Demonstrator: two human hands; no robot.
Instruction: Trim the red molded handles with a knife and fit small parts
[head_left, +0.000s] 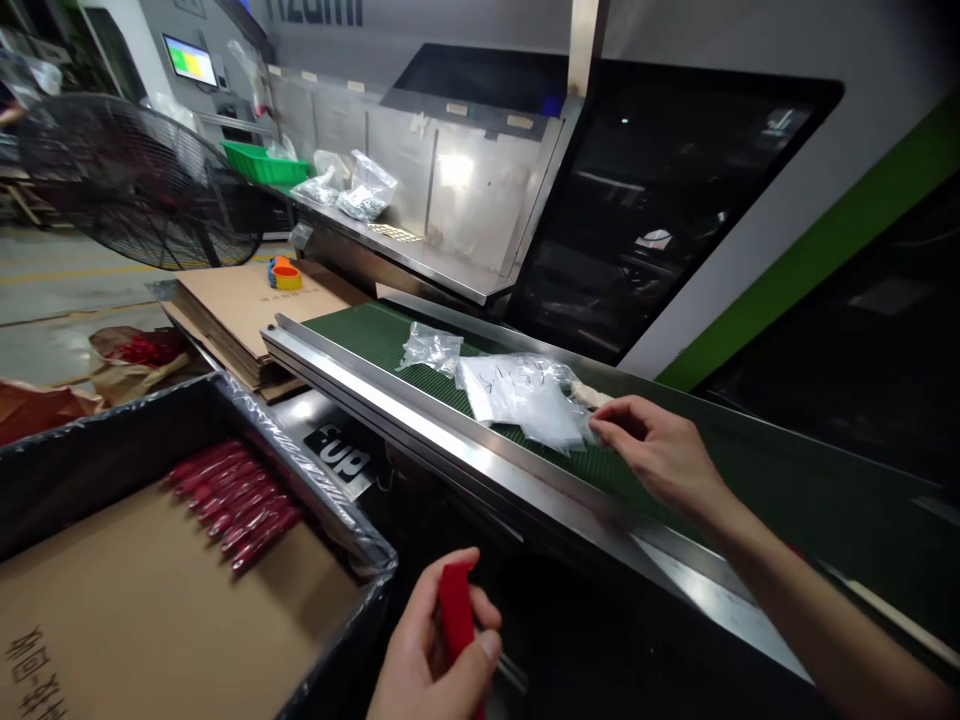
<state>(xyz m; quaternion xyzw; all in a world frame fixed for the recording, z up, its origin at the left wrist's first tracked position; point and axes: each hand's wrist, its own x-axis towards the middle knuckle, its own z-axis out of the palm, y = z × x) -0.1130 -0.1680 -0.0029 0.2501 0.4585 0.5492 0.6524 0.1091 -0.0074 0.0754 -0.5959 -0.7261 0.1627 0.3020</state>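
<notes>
My left hand (pixel 439 640) is wrapped round a red part (pixel 456 605) below the conveyor's metal edge. Over the green conveyor belt, my right hand (pixel 660 445) pinches the right corner of a clear plastic bag (pixel 525 395) with handwriting on it. A smaller crumpled bag (pixel 433 348) lies just left of it on the belt. At the left stands a box (pixel 360 540) lined with dark plastic. Inside, a row of several red wrapped parts (pixel 232 495) rests on a cardboard sheet (pixel 150 600).
Stacked cardboard (pixel 247 310) with orange and blue tape rolls (pixel 285 273) stands beyond the box. The conveyor's metal rail (pixel 450 440) runs between my hands. A black fan (pixel 135 180), a green bin (pixel 262 163) and bags on a metal shelf (pixel 420 255) are farther back.
</notes>
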